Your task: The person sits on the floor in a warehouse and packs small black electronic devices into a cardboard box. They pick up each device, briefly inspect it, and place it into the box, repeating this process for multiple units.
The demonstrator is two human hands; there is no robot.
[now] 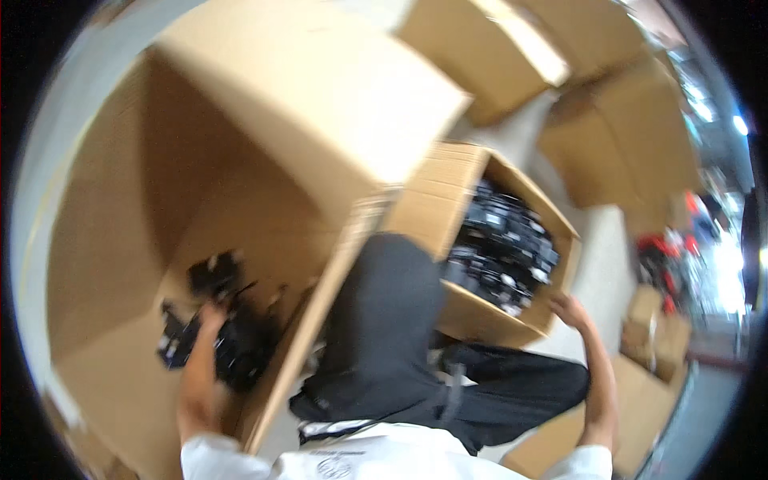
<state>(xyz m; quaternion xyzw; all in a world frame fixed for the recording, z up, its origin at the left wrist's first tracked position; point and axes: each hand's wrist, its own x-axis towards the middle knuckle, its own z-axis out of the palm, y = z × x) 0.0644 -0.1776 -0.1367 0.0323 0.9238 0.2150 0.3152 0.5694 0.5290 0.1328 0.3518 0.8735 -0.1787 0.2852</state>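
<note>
My left hand (212, 314) reaches down into a large open cardboard box (120, 264), touching a heap of black parts (244, 340) at its bottom. Motion smears its fingers, so any hold on a part is unclear. A dark blocky piece (214, 274) lies just beyond the fingertips. To the right stands a smaller cardboard box (468, 316), well filled with small black parts (508, 240) that show white or pale spots. My right hand (570, 310) is at that box's near right corner, fingers bent over the rim.
My black-trousered legs (392, 320) are between and in front of the two boxes. More cardboard boxes (616, 128) stand at the far right, with others (656, 332) nearer on the right. Red and dark items (668, 260) are blurred beyond them. A tall flap (320, 72) rises from the large box.
</note>
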